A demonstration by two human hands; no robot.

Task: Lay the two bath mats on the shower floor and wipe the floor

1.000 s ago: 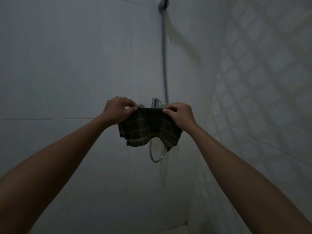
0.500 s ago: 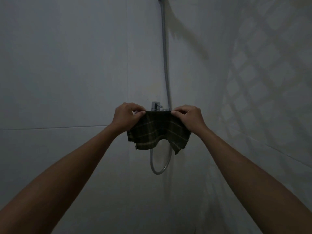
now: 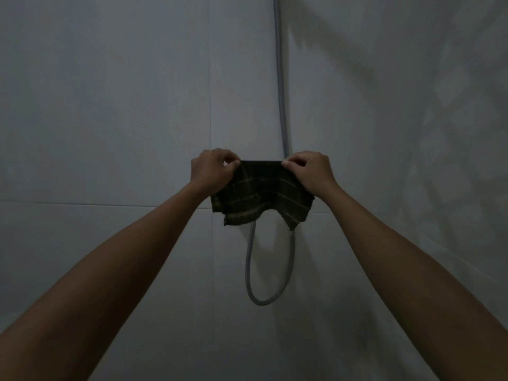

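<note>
A small dark checked cloth (image 3: 261, 196) with pale stripes hangs in front of the shower wall at arm's length. My left hand (image 3: 211, 171) pinches its upper left corner and my right hand (image 3: 310, 171) pinches its upper right corner, so its top edge is stretched straight between them. The lower edge droops in two loose flaps. No bath mat and no floor are in view.
A grey shower hose (image 3: 280, 105) runs down the corner of the tiled walls and loops (image 3: 264, 298) below the cloth. The tap is hidden behind the cloth. The right wall (image 3: 426, 133) carries a lattice shadow. The room is dim.
Both hands have kept their grip on the cloth. The view has tilted down a little, so the shower head left the top, and the cloth now covers the tap.
</note>
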